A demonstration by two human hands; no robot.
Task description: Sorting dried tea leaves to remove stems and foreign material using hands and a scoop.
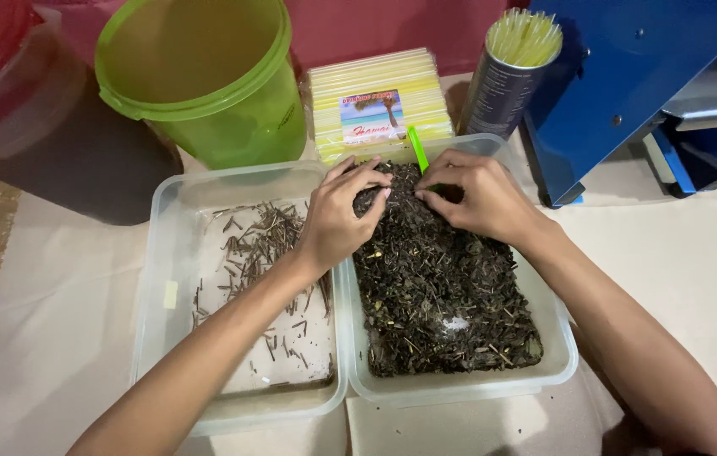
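The dried leaves (439, 287) fill the right tub (559, 371) under both hands, a dark, crumbly heap with pale stems mixed through. By the look of it the stuff is very light, brittle and loose: it will crumble if squeezed and spill off flat fingers, so it is best taken in small pinches from the top of the heap, or a single stem gripped between thumb and forefinger.

The left hand (337, 215) rests on the far end of the heap, fingers curled down into the leaves and drawn together; whether they pinch anything I cannot tell. The right hand (472, 194) lies just beside it, fingertips bent in and closed into the same spot, nearly touching the left; what it grips, if anything, is hidden by the fingers.

Just beyond the right fingertips a green stick (418, 150) pokes up from the leaves. Under the left forearm sits the left tub (160, 279), touching the right one and holding only scattered stems (253, 245) on its pale floor.

Farther beyond the hands stand a green bucket (206, 76), a pack of yellow straws (380, 89) and a can of straws (515, 72). Past the right hand is a blue machine (629, 76); past the left, a red-lidded bin (29, 110).
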